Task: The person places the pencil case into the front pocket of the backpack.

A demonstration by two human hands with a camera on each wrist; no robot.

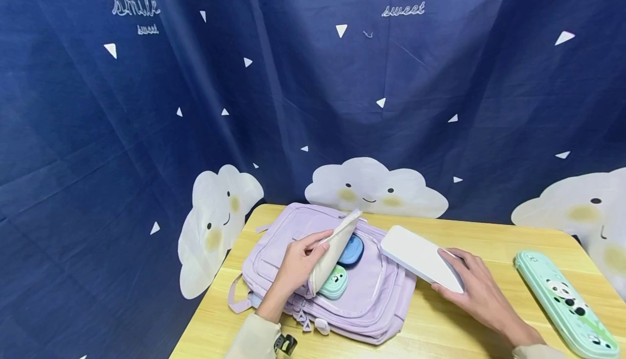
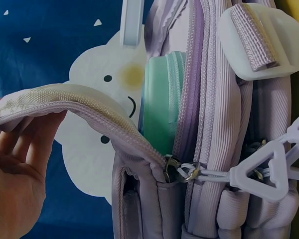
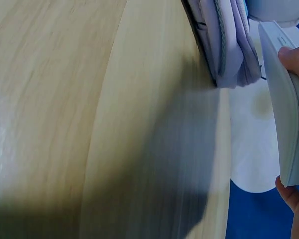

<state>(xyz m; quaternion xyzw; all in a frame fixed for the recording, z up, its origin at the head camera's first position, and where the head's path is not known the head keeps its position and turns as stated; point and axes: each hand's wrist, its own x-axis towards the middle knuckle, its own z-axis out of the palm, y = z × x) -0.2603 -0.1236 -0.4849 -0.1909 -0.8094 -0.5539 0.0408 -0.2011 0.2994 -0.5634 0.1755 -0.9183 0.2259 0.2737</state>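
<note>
Right hand (image 1: 476,288) grips white box (image 1: 420,253); stiff, slick, I'd guess: keep edges between fingers. Left hand (image 1: 297,264) pinches flap (image 1: 335,254).

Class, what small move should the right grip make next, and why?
Probably ease the white object leftward into the open pocket of the backpack: the right grip holds it near the pocket, and the left grip holds the flap back.

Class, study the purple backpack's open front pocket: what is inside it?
In the open front pocket are a rounded blue item and a small mint-green panda case. The lifted flap partly covers both in the head view; anything beneath them is hidden.
</note>
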